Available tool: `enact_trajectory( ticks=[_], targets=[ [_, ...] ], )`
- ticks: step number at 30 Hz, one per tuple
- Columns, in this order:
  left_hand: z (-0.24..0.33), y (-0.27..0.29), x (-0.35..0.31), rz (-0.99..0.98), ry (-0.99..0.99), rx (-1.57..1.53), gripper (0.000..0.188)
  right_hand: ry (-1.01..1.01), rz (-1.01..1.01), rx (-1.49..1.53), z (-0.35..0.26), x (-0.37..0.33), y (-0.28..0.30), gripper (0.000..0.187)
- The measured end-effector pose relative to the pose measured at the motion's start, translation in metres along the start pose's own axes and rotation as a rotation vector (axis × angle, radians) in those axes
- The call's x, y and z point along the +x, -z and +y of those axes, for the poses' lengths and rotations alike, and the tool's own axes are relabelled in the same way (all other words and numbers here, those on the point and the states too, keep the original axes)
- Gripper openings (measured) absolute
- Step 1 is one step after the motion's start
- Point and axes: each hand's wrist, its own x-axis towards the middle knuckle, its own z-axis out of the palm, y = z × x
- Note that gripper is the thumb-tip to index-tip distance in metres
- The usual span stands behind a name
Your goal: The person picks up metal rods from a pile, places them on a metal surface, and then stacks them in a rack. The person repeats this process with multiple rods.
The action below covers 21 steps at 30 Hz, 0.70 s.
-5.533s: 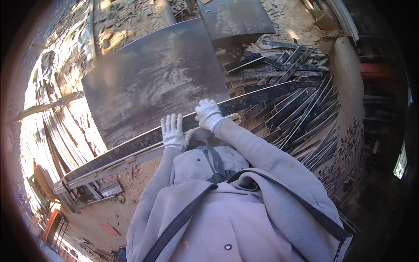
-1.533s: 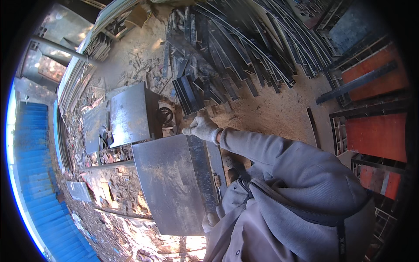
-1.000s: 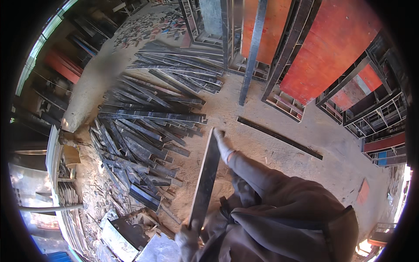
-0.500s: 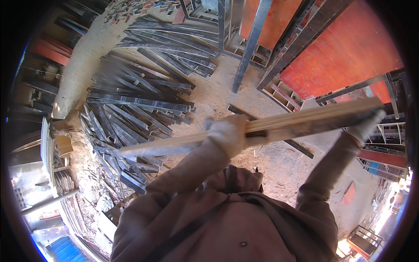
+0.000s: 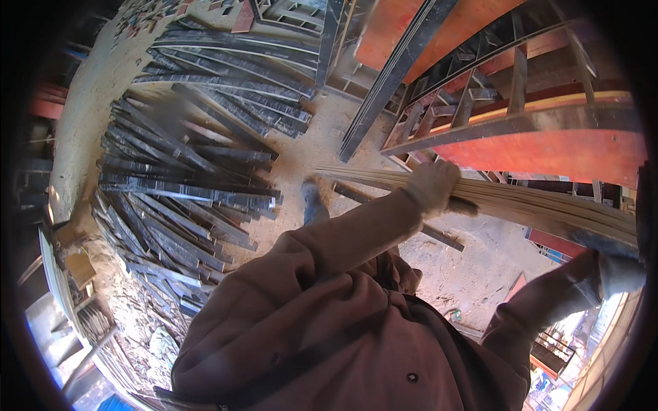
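Observation:
A long wooden plank (image 5: 534, 204) with a layered edge lies across in front of me, raised off the floor. My left hand (image 5: 435, 186), in a pale glove, is wrapped round its left-hand part, and a dark block-like piece shows beneath the fingers. At the plank's far right end is my right hand (image 5: 620, 275), also gloved, close against its underside; the dark rim of the picture hides most of its fingers. Past the left hand, the plank's narrow end points toward the dark planks (image 5: 199, 192) on the floor.
Dark planks lie in loose heaps at left. Ahead and right stand orange-red panels (image 5: 541, 154) with dark frames and an upright dark beam (image 5: 391, 82). A single dark strip (image 5: 428, 234) lies on the sandy floor (image 5: 452, 274) below the plank. My shoe (image 5: 312, 198) shows left of it.
Both hands and the plank have moved right, and my view has turned with them. The left hand now shows nearer the orange-red panels, the right hand lower, at the picture's edge.

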Motion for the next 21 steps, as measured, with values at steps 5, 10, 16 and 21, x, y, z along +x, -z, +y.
enact_trajectory(
  ticks=[5,10,16,21],
  targets=[
    [-0.073,0.019,0.058,-0.259,0.294,-0.092,0.087,-0.013,-0.064,0.035,0.032,0.002,-0.099,0.044],
    [-0.162,0.019,0.099,0.378,-0.088,-0.002,0.061,-0.13,-0.159,0.183,0.095,-0.006,-0.219,0.045],
    [-0.225,0.02,0.161,0.122,0.306,0.047,0.063,-0.164,-0.292,0.417,0.195,0.011,-0.34,0.031],
    [-0.257,0.048,0.24,0.154,0.35,0.06,0.098,-0.144,-0.359,0.406,0.257,0.039,-0.419,0.039]
  ],
)
